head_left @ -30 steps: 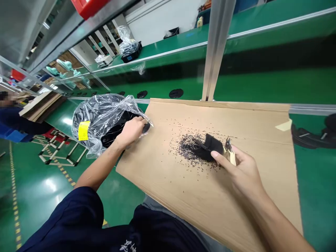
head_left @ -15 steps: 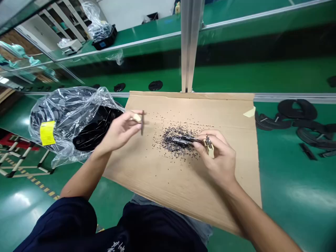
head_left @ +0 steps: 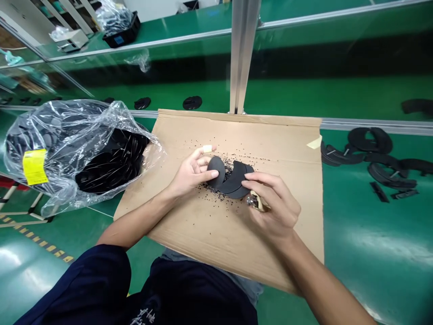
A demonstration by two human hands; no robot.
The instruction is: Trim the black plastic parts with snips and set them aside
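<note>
Over the middle of a brown cardboard sheet (head_left: 216,234), both my hands meet at a stack of flat black curved pieces (head_left: 230,178). My left hand (head_left: 192,171) pinches the left end of the pieces, a taped fingertip raised. My right hand (head_left: 274,207) touches their right end with its fingertips while gripping a small tan-handled cutter (head_left: 257,201) against the palm. Black crumbs (head_left: 216,189) are scattered under and around the pieces.
A clear plastic bag (head_left: 74,149) full of black pieces, with a yellow label, lies left of the cardboard. More black pieces (head_left: 372,153) lie on the green bench at the right. A metal post (head_left: 241,54) rises behind the cardboard; black discs (head_left: 192,102) lie on the belt.
My left hand came out of the bag with a black piece and brought it to the centre. Both hands now hold the pieces together; the camera has swung right and down.
</note>
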